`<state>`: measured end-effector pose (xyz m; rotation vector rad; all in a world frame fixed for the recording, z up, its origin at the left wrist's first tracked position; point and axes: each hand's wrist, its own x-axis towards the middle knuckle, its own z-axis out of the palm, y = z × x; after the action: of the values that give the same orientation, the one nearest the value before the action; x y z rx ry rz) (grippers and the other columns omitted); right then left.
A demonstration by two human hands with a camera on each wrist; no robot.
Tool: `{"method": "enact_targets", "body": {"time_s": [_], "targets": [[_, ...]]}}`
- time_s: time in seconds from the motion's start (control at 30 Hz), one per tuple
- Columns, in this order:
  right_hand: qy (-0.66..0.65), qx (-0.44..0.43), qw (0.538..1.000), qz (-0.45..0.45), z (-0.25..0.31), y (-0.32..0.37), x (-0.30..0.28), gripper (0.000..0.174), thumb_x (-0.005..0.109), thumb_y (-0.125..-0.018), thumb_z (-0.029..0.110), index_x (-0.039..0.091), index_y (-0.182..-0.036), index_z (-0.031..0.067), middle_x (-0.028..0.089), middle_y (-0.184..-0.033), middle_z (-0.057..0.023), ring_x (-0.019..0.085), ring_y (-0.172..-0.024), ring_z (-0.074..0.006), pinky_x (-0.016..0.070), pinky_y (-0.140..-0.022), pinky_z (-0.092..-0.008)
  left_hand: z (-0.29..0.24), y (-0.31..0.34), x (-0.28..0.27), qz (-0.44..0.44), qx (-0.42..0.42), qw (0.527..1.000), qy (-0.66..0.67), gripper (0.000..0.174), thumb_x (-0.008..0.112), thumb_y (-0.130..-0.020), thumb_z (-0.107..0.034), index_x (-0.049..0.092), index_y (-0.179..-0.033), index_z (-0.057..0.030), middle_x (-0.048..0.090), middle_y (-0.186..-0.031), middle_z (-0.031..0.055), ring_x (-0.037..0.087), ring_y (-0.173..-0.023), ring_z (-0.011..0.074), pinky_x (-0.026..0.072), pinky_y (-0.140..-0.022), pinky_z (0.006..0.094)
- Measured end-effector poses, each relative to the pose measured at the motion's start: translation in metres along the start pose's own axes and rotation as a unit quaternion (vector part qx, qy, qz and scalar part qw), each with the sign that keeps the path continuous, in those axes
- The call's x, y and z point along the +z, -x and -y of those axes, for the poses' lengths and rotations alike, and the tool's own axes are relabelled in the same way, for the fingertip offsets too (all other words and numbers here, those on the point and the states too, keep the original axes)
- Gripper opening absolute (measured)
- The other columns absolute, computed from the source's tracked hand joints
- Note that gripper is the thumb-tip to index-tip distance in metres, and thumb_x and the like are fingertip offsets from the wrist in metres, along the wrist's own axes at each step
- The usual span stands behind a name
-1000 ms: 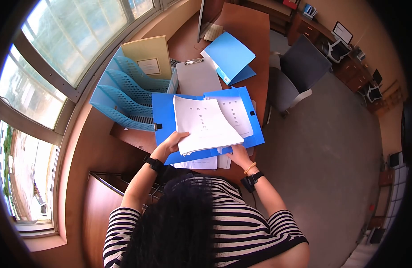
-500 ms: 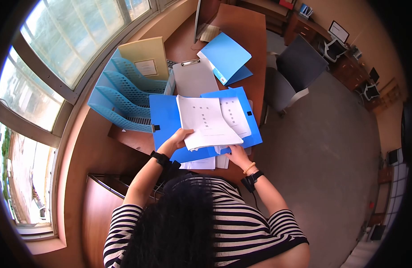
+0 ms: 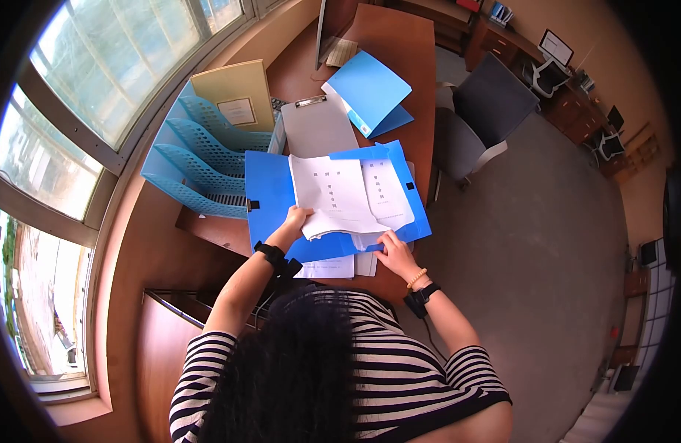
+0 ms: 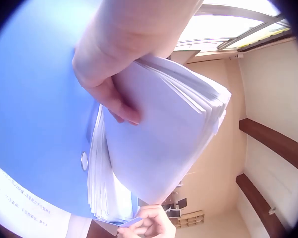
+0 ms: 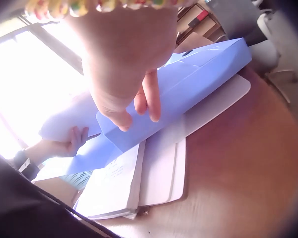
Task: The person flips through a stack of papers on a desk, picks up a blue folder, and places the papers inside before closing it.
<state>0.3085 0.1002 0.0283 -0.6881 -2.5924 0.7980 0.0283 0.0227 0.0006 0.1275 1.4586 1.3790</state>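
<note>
An open blue folder (image 3: 268, 181) lies under two printed paper stacks in the head view. My left hand (image 3: 296, 220) grips the left stack (image 3: 327, 184) by its lower left edge; in the left wrist view its fingers bend over the raised stack (image 4: 159, 134), above more sheets (image 4: 100, 183). Beside it, the right stack (image 3: 388, 193) rests in the folder. At the folder's near edge, my right hand (image 3: 397, 256) pinches a blue flap, also visible in the left wrist view. The right wrist view has that hand (image 5: 129, 64) against the folder's side (image 5: 184, 91).
Left of the folder stands a light-blue file rack (image 3: 200, 159). A clipboard (image 3: 318, 129) and a light-blue binder (image 3: 374, 85) lie beyond it on the desk (image 3: 418, 44). Loose papers (image 3: 329, 267) stick out at the near side. An office chair (image 3: 488, 111) stands to the right.
The left stack first shifted slightly right over the folder, and its near end now bends, lower over the folder. My right hand's fingers have moved slightly up along the folder's near edge.
</note>
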Motion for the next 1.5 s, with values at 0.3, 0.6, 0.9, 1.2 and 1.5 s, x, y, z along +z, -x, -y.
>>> {"method": "enact_targets", "body": {"time_s": [0.3, 0.6, 0.9, 1.2, 1.5], "targets": [[0.030, -0.044, 0.999, -0.009, 0.000, -0.002, -0.003, 0.026, 0.065, -0.065, 0.010, 0.046, -0.082, 0.0044, 0.047, -0.086, -0.0089, 0.055, -0.066, -0.0278, 0.0455, -0.056, -0.0349, 0.005, 0.013, 0.000, -0.041, 0.056, 0.996, -0.059, 0.030, 0.049, -0.074, -0.001, 0.043, -0.101, 0.0127, 0.055, -0.084, 0.0207, 0.059, -0.069, 0.0286, 0.0511, -0.059, 0.0388], [0.040, -0.056, 0.996, 0.052, 0.002, -0.005, 0.012, 0.025, 0.061, -0.068, 0.012, 0.048, -0.088, 0.0056, 0.049, -0.089, -0.0107, 0.054, -0.073, -0.0300, 0.0451, -0.062, -0.0368, 0.011, 0.013, 0.002, 0.015, 0.026, 0.992, -0.125, 0.030, 0.056, -0.076, -0.009, 0.050, -0.100, 0.0092, 0.058, -0.089, 0.0161, 0.059, -0.075, 0.0240, 0.0494, -0.065, 0.0335], [-0.062, 0.079, 0.995, 0.013, -0.020, -0.015, -0.010, 0.029, 0.058, -0.068, 0.006, 0.049, -0.096, 0.0031, 0.048, -0.097, -0.0126, 0.053, -0.076, -0.0284, 0.0449, -0.068, -0.0343, 0.014, 0.006, 0.001, 0.051, 0.019, 0.973, -0.225, 0.032, 0.057, -0.076, -0.012, 0.051, -0.102, 0.0070, 0.057, -0.092, 0.0143, 0.058, -0.079, 0.0230, 0.0483, -0.068, 0.0326], [0.101, 0.228, 0.965, -0.080, -0.101, -0.015, -0.025, 0.066, 0.064, -0.066, 0.018, 0.031, -0.118, -0.0044, 0.036, -0.119, -0.0194, 0.038, -0.106, -0.0361, 0.0327, -0.091, -0.0384, 0.029, -0.009, 0.017, 0.126, 0.003, 0.983, -0.136, 0.035, 0.056, -0.078, -0.018, 0.051, -0.104, 0.0031, 0.057, -0.089, 0.0122, 0.058, -0.073, 0.0206, 0.0482, -0.062, 0.0316], [0.109, 0.260, 0.958, -0.055, -0.099, -0.022, -0.032, 0.073, 0.070, -0.060, 0.019, 0.032, -0.118, -0.0047, 0.042, -0.110, -0.0187, 0.043, -0.098, -0.0360, 0.0373, -0.085, -0.0381, 0.046, -0.051, 0.066, -0.181, 0.097, 0.976, -0.067, 0.036, 0.035, -0.084, -0.022, 0.038, -0.111, 0.0013, 0.053, -0.098, 0.0198, 0.054, -0.088, 0.0307, 0.0455, -0.072, 0.0377]]}}
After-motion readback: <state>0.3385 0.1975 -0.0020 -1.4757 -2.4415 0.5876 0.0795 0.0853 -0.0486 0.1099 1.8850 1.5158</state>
